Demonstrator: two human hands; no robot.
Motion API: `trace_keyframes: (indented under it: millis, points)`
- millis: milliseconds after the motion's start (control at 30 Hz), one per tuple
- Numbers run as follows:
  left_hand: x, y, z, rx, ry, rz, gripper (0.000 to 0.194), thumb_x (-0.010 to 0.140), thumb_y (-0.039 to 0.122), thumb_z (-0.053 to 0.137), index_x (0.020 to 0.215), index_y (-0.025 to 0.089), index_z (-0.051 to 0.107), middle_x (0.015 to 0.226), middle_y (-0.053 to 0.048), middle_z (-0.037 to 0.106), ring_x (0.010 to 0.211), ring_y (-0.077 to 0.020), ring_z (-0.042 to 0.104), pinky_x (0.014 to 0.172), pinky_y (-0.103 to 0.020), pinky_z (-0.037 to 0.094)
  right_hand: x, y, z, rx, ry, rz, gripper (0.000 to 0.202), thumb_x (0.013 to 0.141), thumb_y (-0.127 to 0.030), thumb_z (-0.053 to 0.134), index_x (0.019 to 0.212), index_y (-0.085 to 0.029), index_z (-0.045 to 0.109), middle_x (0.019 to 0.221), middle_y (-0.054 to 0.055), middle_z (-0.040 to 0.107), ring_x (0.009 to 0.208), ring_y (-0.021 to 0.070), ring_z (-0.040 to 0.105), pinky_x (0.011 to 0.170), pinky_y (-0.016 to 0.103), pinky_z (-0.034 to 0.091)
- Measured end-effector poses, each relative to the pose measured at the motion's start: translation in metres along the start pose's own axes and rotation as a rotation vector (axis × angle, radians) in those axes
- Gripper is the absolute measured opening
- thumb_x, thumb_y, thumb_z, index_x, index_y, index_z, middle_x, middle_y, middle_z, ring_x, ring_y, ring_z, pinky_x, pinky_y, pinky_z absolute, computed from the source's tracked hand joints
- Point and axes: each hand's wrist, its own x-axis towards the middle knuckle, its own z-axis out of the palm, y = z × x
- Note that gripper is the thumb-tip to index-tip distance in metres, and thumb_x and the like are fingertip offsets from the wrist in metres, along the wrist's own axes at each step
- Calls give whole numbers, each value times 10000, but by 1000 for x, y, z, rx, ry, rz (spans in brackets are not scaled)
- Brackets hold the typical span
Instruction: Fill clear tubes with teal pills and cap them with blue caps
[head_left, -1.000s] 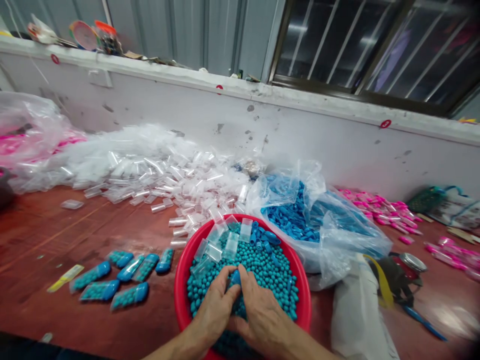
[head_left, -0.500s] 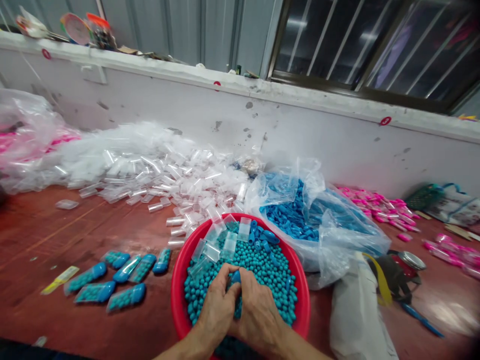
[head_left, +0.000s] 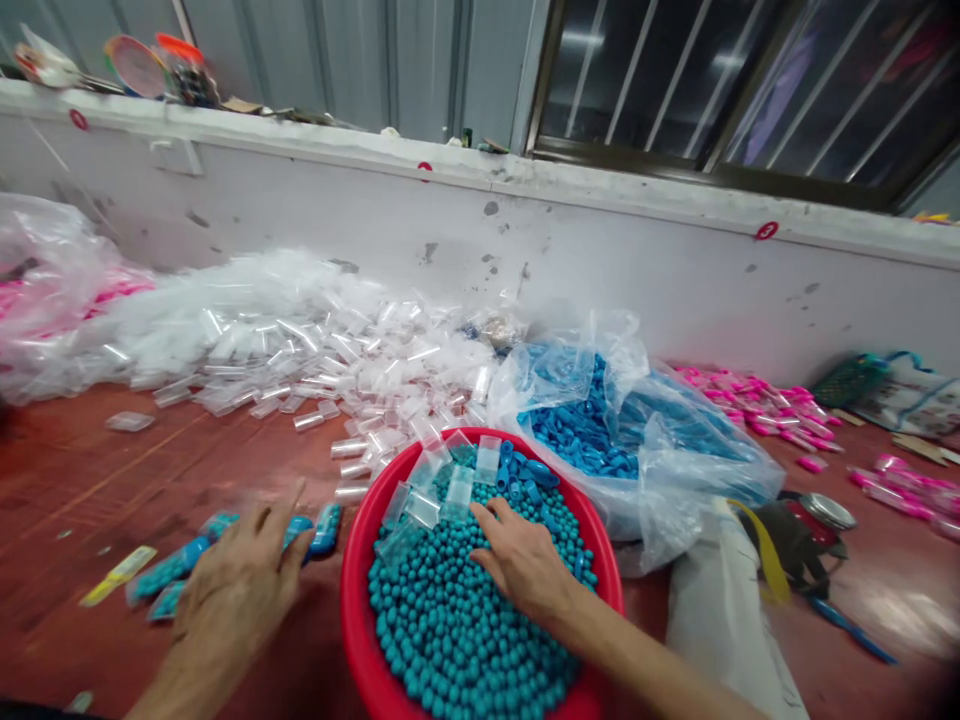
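A clear sleeve (head_left: pixel 459 490) lies beside the right fingers (head_left: pixel 487 524).

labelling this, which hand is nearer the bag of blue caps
Right hand, over the red bowl in front of the bag; the left hand is farther, at the filled tubes.

Red basin (head_left: pixel 354 600): I see teal beads (head_left: pixel 457 620) inside.
Left hand (head_left: pixel 240 580): over filled tubes (head_left: pixel 166 570), left of basin.
Right hand (head_left: pixel 525 562): over the basin.
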Motion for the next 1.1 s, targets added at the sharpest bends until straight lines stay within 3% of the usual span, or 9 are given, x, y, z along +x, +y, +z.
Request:
trace_keyframes:
  millis: [100, 233, 300, 433, 633, 733, 800, 933, 1100]
  points:
    - [-3, 22, 13, -107, 5, 115, 380, 838, 341, 304, 1064, 172, 558, 991, -87, 639, 889, -224, 595, 787, -335, 457, 33, -4, 12, -129, 17, -56, 746, 672, -368, 683, 1283, -157, 310, 1210, 190, 453, 906, 285, 575, 659, 381, 513]
    - [-4, 63, 34, -329, -123, 221, 327, 847, 302, 337, 1056, 205, 569, 986, -49, 660, 859, -171, 623, 755, -256, 480, 54, -1, 25, -238, 51, -63, 358, 821, -175, 478, 1169, -114, 417, 1135, 209, 492, 815, 241, 593, 591, 352, 527]
    - [-1, 78, 42, -337, -172, 262, 342, 841, 260, 326, 1076, 197, 566, 993, -67, 652, 835, -190, 629, 721, -282, 494, 53, 3, 25, -273, 62, -53, 309, 835, -63, 356, 1128, -105, 444, 1021, 178, 550, 766, 220, 598, 561, 324, 526]
    - [7, 95, 60, -367, -233, 304, 369, 821, 218, 314, 1098, 204, 556, 1026, -80, 628, 780, -199, 636, 660, -309, 510, 49, 8, 22, -327, 92, -19, 414, 814, -222, 488, 1197, -101, 383, 995, 169, 567, 792, 260, 595, 540, 340, 524]
    - [22, 99, 82, -402, -80, 347, 366, 821, 252, 340, 1137, 212, 522, 1057, -74, 620, 915, -199, 608, 747, -305, 507, 57, 10, 14, -315, 115, 26, 147, 809, -92, 395, 884, -110, 522, 749, 103, 621, 632, 215, 613, 497, 289, 487]
    - [30, 99, 91, -317, 60, 432, 427, 775, 203, 384, 1192, 200, 477, 1139, -85, 582, 1027, -223, 555, 837, -333, 473, 38, 13, 0, -201, 163, -22, 121, 820, -146, 392, 865, -147, 505, 768, 71, 631, 642, 187, 606, 543, 260, 467]
    - [34, 99, 97, -314, 71, 495, 439, 732, 170, 416, 1161, 211, 502, 1129, -78, 592, 1037, -232, 546, 863, -342, 452, 21, 16, -7, -56, 191, -73, 129, 832, -183, 379, 894, -162, 490, 797, 47, 634, 682, 161, 602, 593, 227, 448]
    - [31, 100, 101, -407, -247, 545, 240, 717, 210, 453, 890, 269, 608, 842, -18, 675, 806, -209, 619, 711, -282, 477, -3, 24, -7, 117, 133, -87, 137, 820, -176, 370, 863, -186, 500, 750, -4, 615, 672, 123, 575, 574, 177, 394]
    - [19, 105, 75, -563, -573, 493, 158, 707, 222, 457, 783, 265, 588, 746, 29, 653, 720, -171, 594, 649, -218, 430, -11, 29, -2, 419, 16, -28, 144, 807, -153, 383, 800, -192, 521, 618, -58, 523, 549, 74, 493, 482, 143, 335]
